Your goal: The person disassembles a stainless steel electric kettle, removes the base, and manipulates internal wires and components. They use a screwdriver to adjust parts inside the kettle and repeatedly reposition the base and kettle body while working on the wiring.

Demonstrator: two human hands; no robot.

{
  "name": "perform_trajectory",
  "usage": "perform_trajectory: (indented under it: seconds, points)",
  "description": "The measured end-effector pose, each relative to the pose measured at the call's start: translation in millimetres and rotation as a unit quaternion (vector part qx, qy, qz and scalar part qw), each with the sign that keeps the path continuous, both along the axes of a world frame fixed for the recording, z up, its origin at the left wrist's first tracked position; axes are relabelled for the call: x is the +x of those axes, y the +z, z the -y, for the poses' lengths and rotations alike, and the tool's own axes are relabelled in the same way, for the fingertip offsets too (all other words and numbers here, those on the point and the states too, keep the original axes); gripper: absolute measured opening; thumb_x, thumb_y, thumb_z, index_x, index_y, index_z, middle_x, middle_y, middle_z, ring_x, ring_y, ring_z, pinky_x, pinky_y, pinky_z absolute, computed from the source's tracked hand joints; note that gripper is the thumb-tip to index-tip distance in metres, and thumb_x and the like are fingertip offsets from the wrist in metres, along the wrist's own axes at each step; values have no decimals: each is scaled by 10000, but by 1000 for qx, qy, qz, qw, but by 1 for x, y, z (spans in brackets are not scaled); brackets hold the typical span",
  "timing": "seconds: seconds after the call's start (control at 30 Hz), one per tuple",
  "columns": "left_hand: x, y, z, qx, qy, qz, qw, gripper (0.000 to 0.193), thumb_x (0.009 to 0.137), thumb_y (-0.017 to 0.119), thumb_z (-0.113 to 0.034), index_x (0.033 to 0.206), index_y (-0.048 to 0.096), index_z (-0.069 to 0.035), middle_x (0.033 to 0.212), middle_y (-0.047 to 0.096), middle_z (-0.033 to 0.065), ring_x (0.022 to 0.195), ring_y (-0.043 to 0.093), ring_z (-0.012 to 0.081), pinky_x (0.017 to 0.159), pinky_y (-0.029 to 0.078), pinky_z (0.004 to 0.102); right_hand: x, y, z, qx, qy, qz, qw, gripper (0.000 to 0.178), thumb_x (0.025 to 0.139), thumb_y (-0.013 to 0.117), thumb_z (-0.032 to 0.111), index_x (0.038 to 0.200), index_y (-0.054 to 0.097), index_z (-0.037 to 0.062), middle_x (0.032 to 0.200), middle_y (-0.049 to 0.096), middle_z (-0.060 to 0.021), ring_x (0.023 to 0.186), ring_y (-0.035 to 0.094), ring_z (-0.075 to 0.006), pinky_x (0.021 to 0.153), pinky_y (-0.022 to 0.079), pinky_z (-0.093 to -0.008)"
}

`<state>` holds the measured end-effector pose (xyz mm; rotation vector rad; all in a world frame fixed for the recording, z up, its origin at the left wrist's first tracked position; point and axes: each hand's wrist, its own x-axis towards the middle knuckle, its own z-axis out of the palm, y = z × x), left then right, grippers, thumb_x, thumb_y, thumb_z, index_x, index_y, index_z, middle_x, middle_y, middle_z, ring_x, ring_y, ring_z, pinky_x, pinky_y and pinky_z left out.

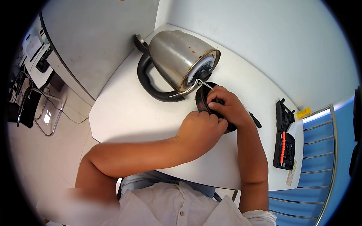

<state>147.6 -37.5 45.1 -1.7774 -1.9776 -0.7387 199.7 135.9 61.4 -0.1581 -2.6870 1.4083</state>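
Gripping the round black base (201, 101) with curled fingers, the left hand (201, 131) and the right hand (230, 107) hold it just beside the steel kettle (175, 56) lying on the desk (139, 120).

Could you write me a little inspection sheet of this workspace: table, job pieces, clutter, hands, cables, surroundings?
Surface: white table, angled corner at left.
Job's things: steel kettle on its side, underside exposed; black round part beside it.
Clutter: dark-handled tool beyond the right forearm; open black tool case with an orange rod.
Hands: left hand and right hand both grip the black round part.
Cables: white wires at the kettle's underside; thin cable above the floor at left.
Surroundings: grey partition, white wall, metal railing at right.
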Motion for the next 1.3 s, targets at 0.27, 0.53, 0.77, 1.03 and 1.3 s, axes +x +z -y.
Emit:
perform_trajectory:
  seconds: [0.27,0.53,0.77,1.03,1.3]
  points:
    - [-31,-26,25,41,-92,-7,995,127,704,642,-184,825,605,-174,605,435,-28,551,480,132,460,330,288,-3,2,34,172,-30,-28,984,66,759,643,57,804,597,72,847,527,-44,877,487,-241,799,397,-354]
    - [-50,-43,30,59,-119,-45,990,124,717,634,-178,839,617,-189,619,438,-47,553,458,112,487,321,273,-4,-11,58,301,-110,-64,945,75,746,651,59,730,599,111,848,539,-9,869,490,-227,716,383,-385]
    - [-46,-44,21,62,-116,-35,991,135,721,636,-176,856,639,-182,622,443,-42,566,472,116,502,349,273,-4,-19,62,314,-166,-95,930,43,751,631,51,739,629,93,877,565,-7,912,483,-231,802,359,-400]
    - [-44,-47,21,46,-116,-37,992,127,725,630,-175,852,631,-176,626,446,-33,583,486,132,520,367,282,-5,-22,58,279,-157,-79,944,43,743,649,51,748,651,94,886,578,-3,930,490,-231,781,383,-390]
    - [-50,-39,22,45,-100,7,994,184,727,721,-273,851,632,-171,608,466,-9,559,491,175,526,375,313,0,-7,48,305,-126,-78,941,174,743,698,98,913,672,123,943,575,-26,916,517,-237,767,437,-380]
